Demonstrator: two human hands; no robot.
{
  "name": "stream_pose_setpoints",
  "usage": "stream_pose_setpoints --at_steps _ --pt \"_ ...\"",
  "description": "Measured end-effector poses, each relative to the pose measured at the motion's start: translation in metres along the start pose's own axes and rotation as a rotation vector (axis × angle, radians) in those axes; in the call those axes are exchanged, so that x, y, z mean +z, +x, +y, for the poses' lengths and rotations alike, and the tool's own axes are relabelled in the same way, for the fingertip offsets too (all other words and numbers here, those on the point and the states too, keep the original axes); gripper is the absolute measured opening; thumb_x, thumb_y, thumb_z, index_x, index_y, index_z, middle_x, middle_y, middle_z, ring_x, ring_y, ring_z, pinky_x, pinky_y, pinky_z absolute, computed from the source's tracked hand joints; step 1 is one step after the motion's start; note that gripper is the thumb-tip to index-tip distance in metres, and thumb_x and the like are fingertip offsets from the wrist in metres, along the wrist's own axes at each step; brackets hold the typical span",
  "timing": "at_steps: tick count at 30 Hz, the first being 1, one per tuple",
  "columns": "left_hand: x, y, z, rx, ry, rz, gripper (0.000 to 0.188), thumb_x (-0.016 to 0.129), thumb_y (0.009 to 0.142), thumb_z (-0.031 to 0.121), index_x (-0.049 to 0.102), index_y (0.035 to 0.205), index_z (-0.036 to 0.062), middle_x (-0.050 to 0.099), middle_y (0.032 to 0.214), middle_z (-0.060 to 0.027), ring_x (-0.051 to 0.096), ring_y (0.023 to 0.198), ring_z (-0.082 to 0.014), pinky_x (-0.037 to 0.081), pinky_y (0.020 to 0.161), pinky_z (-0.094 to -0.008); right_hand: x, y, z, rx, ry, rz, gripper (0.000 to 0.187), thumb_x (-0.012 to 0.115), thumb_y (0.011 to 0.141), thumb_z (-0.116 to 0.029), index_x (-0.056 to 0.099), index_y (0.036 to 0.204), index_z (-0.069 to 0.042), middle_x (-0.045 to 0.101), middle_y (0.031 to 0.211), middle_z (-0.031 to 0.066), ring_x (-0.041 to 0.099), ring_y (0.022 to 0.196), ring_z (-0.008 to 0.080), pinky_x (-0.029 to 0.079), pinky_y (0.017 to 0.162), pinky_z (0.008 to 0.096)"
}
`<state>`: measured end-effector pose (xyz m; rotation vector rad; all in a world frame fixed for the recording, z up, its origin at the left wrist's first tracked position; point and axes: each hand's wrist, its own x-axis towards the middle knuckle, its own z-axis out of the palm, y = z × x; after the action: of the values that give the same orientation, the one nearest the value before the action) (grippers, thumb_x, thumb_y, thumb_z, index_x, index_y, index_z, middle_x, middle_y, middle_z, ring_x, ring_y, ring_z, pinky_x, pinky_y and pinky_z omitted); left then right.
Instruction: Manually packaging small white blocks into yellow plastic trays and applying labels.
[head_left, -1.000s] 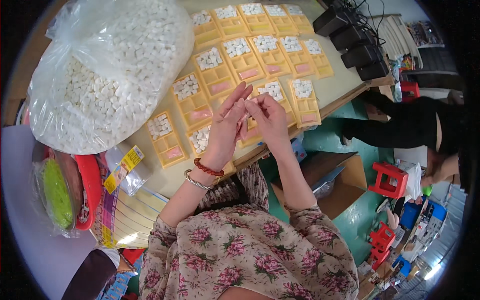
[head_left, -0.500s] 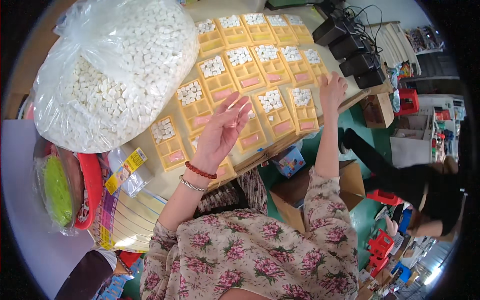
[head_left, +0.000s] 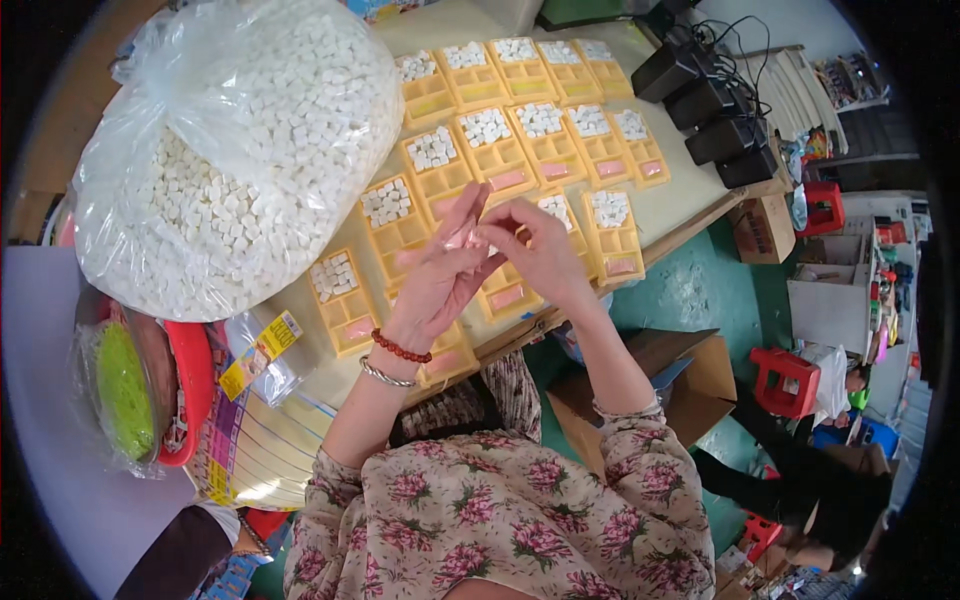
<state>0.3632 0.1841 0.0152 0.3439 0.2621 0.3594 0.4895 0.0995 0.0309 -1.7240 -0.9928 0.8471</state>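
Observation:
My left hand [head_left: 438,285] is raised palm up over the near yellow trays, its fingers curled around a small, pale pinkish, shiny piece [head_left: 461,238] that I cannot name. My right hand [head_left: 548,258] meets it from the right, thumb and forefinger pinched at that piece; whatever the pinch holds is hidden. Beneath and beyond both hands stand rows of yellow compartment trays [head_left: 432,183]. Each visible tray has white cubes [head_left: 486,127] in its far compartment. Nearer trays also show flat pink pieces [head_left: 507,179]; in the back row these are yellow-green.
A big clear bag of white cubes [head_left: 230,190] fills the table's left. Below it are a red basin [head_left: 187,390], a bagged green bundle [head_left: 125,390] and a labelled clear packet [head_left: 265,355]. Black adapters [head_left: 715,125] line the right edge. An open carton [head_left: 690,385] sits below; a person moves behind.
My right hand has come left from the trays' right side to my left hand, and its fingers now pinch there. My left hand has turned slightly. The person at right has shifted.

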Motion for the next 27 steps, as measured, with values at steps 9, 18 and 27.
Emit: stream_pose_setpoints --at_steps 9,18,27 --pt "-0.006 0.01 0.002 -0.121 0.132 0.073 0.051 0.047 0.089 0.0 0.028 0.136 0.0024 0.04 0.134 -0.0077 0.042 0.122 -0.0213 0.039 0.102 -0.0368 -0.023 0.009 0.014 -0.01 0.068 0.192 0.004 0.058 0.083 0.0 0.058 0.086 0.002 0.06 0.077 0.0025 0.055 0.073 0.008 0.045 0.064 0.0207" --pt "-0.007 0.027 0.005 0.014 0.039 0.018 0.05 0.049 0.09 0.005 0.03 0.137 0.0079 0.036 0.138 -0.0089 0.04 0.123 -0.019 0.038 0.101 -0.0317 -0.01 0.02 0.007 0.131 0.183 -0.042 0.009 0.058 0.085 -0.006 0.058 0.089 0.002 0.059 0.079 0.0026 0.054 0.07 0.0071 0.044 0.063 0.0206" --pt "-0.008 0.026 0.015 -0.003 0.079 0.056 0.046 0.047 0.092 0.008 0.03 0.134 -0.0012 0.037 0.134 -0.0177 0.044 0.12 -0.0267 0.041 0.1 -0.0333 -0.129 0.097 0.048 -0.199 -0.078 0.556 0.007 0.058 0.083 -0.007 0.06 0.085 0.0 0.06 0.074 0.0004 0.053 0.064 0.0065 0.044 0.06 0.0206"
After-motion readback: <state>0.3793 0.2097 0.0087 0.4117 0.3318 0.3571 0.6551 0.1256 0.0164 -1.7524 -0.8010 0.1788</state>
